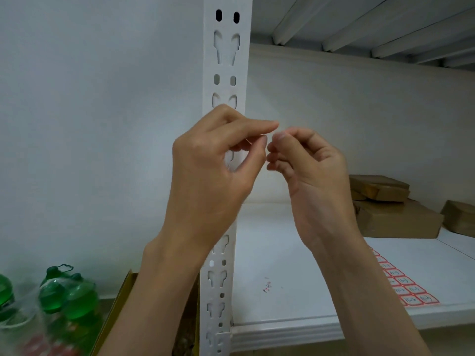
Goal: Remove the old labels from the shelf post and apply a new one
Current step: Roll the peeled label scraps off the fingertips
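Note:
A white slotted shelf post (226,73) runs top to bottom through the middle of the view. My left hand (213,170) is raised in front of it, thumb and forefinger pinched on a thin pale sliver that looks like a label. My right hand (308,170) is level with it just to the right, fingers curled, thumb and fingertips pressed together close to the left fingertips. The post behind the hands is hidden, so I see no label on it. A sheet of red-bordered labels (408,286) lies on the white shelf (295,253) at the right.
Small torn scraps (267,286) lie on the shelf near the post. Brown cardboard boxes (390,209) are stacked at the back right. Green bottles (69,296) and an open carton (120,304) stand at the lower left. Another shelf (359,27) hangs overhead.

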A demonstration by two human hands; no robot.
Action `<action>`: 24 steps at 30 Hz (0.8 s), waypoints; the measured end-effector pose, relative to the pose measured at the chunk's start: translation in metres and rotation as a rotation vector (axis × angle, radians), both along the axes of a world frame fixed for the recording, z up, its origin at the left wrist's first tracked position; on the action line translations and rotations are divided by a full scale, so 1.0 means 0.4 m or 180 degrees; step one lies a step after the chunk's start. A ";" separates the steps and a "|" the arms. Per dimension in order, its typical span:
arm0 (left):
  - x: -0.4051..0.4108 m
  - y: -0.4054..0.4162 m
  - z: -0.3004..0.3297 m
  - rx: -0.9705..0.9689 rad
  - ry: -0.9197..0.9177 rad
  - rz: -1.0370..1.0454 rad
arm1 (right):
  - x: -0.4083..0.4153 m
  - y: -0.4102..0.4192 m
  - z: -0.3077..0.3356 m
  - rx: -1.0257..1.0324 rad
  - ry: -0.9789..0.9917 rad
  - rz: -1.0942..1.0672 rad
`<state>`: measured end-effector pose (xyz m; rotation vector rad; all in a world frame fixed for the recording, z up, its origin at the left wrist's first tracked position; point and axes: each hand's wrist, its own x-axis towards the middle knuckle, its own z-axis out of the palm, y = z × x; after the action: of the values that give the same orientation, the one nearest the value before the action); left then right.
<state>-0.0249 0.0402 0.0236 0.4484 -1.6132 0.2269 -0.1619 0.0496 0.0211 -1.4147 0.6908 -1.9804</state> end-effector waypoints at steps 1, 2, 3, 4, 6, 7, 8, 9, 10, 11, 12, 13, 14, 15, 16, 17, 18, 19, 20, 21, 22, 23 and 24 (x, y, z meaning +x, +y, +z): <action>-0.006 -0.001 -0.003 -0.0028 -0.0031 0.0024 | -0.006 -0.008 -0.009 0.0079 0.0048 -0.0099; -0.013 0.000 -0.006 -0.0039 -0.0071 0.0044 | -0.012 -0.014 -0.017 0.0169 0.0108 -0.0182; -0.019 -0.001 -0.009 -0.0031 -0.0122 0.0064 | -0.019 -0.020 -0.026 0.0261 0.0187 -0.0245; -0.026 -0.001 -0.013 -0.0003 -0.0192 0.0087 | -0.026 -0.026 -0.035 0.0357 0.0284 -0.0295; -0.040 -0.005 -0.020 0.0125 -0.0403 0.0144 | -0.040 -0.038 -0.051 0.0578 0.0548 -0.0393; -0.047 -0.007 -0.025 0.0191 -0.0534 0.0197 | -0.046 -0.045 -0.060 0.0688 0.0686 -0.0437; -0.052 -0.010 -0.029 0.0233 -0.0653 0.0273 | -0.051 -0.052 -0.068 0.0793 0.0806 -0.0473; -0.056 -0.013 -0.033 0.0256 -0.0745 0.0369 | -0.054 -0.057 -0.075 0.0890 0.0919 -0.0507; -0.059 -0.016 -0.037 0.0273 -0.0806 0.0470 | -0.056 -0.063 -0.082 0.0976 0.1034 -0.0548; -0.061 -0.017 -0.040 0.0278 -0.0844 0.0557 | -0.059 -0.066 -0.089 0.1049 0.1166 -0.0603; -0.063 -0.018 -0.043 0.0271 -0.0866 0.0620 | -0.062 -0.069 -0.095 0.1106 0.1324 -0.0674; -0.064 -0.019 -0.045 0.0260 -0.0875 0.0656 | -0.066 -0.073 -0.102 0.1144 0.1507 -0.0779; -0.065 -0.019 -0.046 0.0254 -0.0877 0.0674 | -0.069 -0.078 -0.111 0.1167 0.1713 -0.0916; -0.065 -0.020 -0.047 0.0254 -0.0881 0.0678 | -0.072 -0.082 -0.119 0.1201 0.1918 -0.1053; -0.065 -0.020 -0.047 0.0259 -0.0889 0.0670 | -0.075 -0.088 -0.129 0.1263 0.2084 -0.1165; -0.065 -0.020 -0.047 0.0269 -0.0893 0.0651 | -0.079 -0.095 -0.140 0.1356 0.2208 -0.1225; -0.064 -0.021 -0.047 0.0276 -0.0887 0.0625 | -0.085 -0.105 -0.153 0.1469 0.2305 -0.1241; -0.064 -0.021 -0.047 0.0278 -0.0870 0.0592 | -0.091 -0.115 -0.167 0.1595 0.2401 -0.1233; -0.063 -0.021 -0.047 0.0282 -0.0851 0.0552 | -0.097 -0.125 -0.182 0.1719 0.2482 -0.1202; -0.062 -0.022 -0.046 0.0289 -0.0838 0.0512 | -0.102 -0.133 -0.196 0.1835 0.2538 -0.1163; -0.061 -0.022 -0.046 0.0290 -0.0829 0.0472 | -0.108 -0.142 -0.210 0.1943 0.2586 -0.1140; -0.059 -0.022 -0.045 0.0279 -0.0817 0.0432 | -0.113 -0.149 -0.222 0.2041 0.2671 -0.1142; -0.057 -0.022 -0.044 0.0255 -0.0798 0.0395 | -0.117 -0.153 -0.234 0.2129 0.2799 -0.1155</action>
<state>-0.0478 0.0316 0.0060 0.6016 -1.8462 0.3232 -0.2088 -0.0114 -0.0724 -1.7367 1.8886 -1.0480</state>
